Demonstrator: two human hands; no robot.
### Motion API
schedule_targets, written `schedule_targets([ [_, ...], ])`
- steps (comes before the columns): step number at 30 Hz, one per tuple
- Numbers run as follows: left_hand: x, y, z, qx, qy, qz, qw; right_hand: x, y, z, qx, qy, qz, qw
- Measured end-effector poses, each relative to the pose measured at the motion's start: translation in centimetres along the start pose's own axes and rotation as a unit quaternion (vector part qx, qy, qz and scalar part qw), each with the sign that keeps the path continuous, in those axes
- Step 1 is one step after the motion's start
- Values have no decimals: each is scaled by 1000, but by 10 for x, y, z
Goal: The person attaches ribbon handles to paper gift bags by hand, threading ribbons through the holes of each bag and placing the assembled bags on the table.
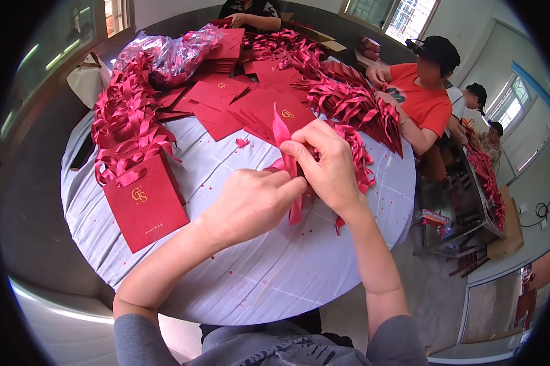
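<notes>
Left bare hand [250,198]: we saw its fingers curled in, small and snug around a long, shiny, pink-red ribbon [280,129].
Right bare hand [327,165]: we saw its thumb and pointing finger pinched on the ribbon, just beside the left hand and a bit higher.
Ribbon's place: we found it between the 2 hands, over the big round table with a wrinkled, pale cloth [324,268]. 1 end poked up and 1 end hung down. We could not tell how it went behind the fingers.
Dark red paper bag with a gold mark [153,213]: we saw it on the left, near the table's edge.
Long heap of pink-red ribbon loops [128,116]: it ran back behind that bag.
Crinkly clear plastic sack [174,55]: it sat beside the heap, near the back.
Flat dark red paper bags [217,94]: they lay in a messy pile past the hands.
Little red ribbon scrap [242,143]: it lay on the cloth near the pile.
Person in an orange-red shirt and black cap [418,91]: we saw them at the table's right side.
</notes>
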State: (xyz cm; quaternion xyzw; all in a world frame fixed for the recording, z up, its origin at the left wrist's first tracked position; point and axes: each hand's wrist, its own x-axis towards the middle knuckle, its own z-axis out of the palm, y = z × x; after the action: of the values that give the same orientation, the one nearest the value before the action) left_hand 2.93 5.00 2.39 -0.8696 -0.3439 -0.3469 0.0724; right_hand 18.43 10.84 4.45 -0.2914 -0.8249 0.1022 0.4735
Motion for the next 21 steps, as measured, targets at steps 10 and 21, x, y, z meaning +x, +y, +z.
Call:
schedule_targets([
  [10, 4, -32, -14, -96, 53, -242, 964, -26, 2, 9, -32, -81, 58, 995],
  [21, -1, -65, -26, -12, 33, -223, 974, -23, 48, -41, 282, -243, 290, 882],
])
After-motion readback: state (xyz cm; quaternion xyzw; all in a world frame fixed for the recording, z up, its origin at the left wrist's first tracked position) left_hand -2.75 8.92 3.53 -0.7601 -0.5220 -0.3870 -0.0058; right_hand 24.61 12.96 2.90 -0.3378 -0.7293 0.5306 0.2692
